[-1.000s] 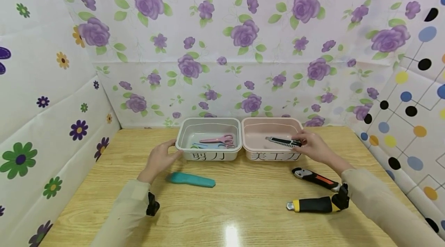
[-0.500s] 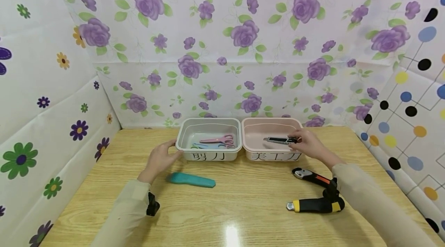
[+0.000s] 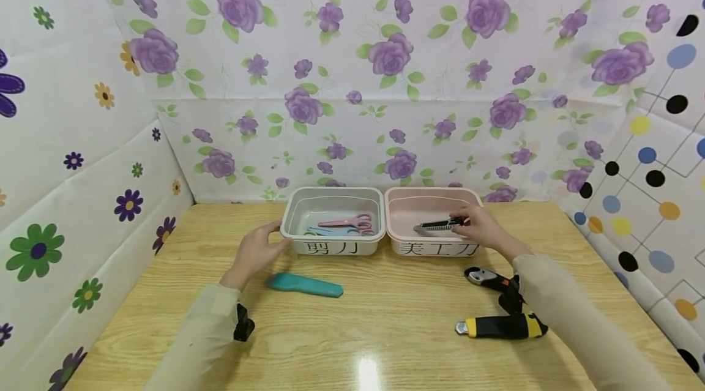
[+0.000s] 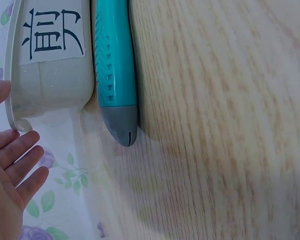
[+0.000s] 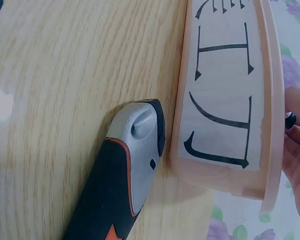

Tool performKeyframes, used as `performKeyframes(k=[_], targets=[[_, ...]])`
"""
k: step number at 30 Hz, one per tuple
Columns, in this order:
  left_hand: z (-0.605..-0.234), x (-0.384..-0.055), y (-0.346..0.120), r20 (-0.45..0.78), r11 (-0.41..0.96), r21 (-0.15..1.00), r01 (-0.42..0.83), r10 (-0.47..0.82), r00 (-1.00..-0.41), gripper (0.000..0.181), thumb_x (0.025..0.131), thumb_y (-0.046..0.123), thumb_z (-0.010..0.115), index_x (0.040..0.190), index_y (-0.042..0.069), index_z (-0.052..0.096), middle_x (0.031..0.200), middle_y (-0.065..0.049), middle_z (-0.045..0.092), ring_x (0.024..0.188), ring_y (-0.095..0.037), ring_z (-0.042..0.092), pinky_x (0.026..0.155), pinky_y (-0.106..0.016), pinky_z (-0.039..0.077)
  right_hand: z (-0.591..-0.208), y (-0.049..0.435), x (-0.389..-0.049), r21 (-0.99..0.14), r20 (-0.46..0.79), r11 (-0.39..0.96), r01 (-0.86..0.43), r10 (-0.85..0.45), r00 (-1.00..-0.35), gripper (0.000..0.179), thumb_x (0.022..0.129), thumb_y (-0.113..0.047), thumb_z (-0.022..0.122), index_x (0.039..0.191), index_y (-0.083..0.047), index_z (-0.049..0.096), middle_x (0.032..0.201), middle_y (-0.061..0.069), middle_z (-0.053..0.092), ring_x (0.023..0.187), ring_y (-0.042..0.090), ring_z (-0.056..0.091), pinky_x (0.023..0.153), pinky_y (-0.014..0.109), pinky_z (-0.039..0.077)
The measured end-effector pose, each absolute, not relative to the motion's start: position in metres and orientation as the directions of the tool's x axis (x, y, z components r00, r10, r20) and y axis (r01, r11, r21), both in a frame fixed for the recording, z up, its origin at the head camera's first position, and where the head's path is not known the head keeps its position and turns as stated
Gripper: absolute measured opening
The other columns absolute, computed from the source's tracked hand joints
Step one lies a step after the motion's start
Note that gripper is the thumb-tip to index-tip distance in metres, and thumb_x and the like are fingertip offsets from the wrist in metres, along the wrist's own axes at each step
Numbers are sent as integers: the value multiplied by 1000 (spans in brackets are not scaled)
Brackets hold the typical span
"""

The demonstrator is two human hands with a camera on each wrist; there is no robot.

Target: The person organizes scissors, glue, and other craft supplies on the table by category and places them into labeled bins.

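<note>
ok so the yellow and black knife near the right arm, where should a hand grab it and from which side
Probably the black middle of the yellow and black utility knife, taken from above. It lies flat and crosswise on the table, so fingers can close over its long sides. The metal tip points left, away from the right hand.

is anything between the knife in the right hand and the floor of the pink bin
Nothing visible. The right hand pinches the black utility knife over the open pink bin, already inside its rim. The bare bin floor lies beneath with nothing else seen in it. The other two knives lie on the table outside the bin.
</note>
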State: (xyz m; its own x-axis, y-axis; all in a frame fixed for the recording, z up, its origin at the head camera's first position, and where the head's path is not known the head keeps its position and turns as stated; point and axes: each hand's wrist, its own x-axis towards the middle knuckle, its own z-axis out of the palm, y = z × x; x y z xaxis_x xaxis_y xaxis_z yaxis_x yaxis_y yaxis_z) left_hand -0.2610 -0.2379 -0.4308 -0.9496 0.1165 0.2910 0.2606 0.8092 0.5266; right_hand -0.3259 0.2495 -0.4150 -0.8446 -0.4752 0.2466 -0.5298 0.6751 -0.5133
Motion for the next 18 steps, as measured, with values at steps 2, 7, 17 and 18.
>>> performKeyframes(k=[2, 7, 17, 18], targets=[[-431, -261, -238, 287, 809, 529, 256, 113, -951, 54, 83, 33, 63, 126, 3, 52, 115, -16, 61, 108, -37, 53, 90, -55, 40, -416, 249, -328, -506, 238, 684, -526, -476, -847, 34, 81, -4, 65, 111, 11, 59, 100, 18, 60, 75, 16, 58, 67, 34, 52], [-430, -260, -238, 287, 807, 532, 257, 114, -951, 53, 84, 33, 63, 126, 3, 52, 115, -16, 61, 108, -37, 54, 89, -55, 40, -415, 248, -327, -506, 241, 690, -518, -464, -853, 35, 81, -4, 65, 112, 12, 58, 104, 22, 59, 80, 24, 59, 69, 38, 52], [-430, -260, -238, 292, 812, 522, 261, 118, -949, 54, 84, 33, 62, 126, 2, 52, 115, -17, 60, 107, -38, 54, 88, -56, 40, -415, 248, -329, -486, 255, 714, -504, -436, -863, 37, 80, -8, 67, 111, 11, 59, 105, 24, 61, 82, 29, 60, 69, 41, 52], [-431, -260, -238, 291, 813, 522, 260, 117, -950, 54, 84, 33, 62, 127, 2, 52, 115, -16, 60, 107, -38, 54, 88, -56, 40, -415, 248, -329, -483, 257, 716, -504, -434, -863, 37, 80, -8, 67, 111, 11, 60, 106, 24, 61, 82, 30, 60, 70, 41, 52]])
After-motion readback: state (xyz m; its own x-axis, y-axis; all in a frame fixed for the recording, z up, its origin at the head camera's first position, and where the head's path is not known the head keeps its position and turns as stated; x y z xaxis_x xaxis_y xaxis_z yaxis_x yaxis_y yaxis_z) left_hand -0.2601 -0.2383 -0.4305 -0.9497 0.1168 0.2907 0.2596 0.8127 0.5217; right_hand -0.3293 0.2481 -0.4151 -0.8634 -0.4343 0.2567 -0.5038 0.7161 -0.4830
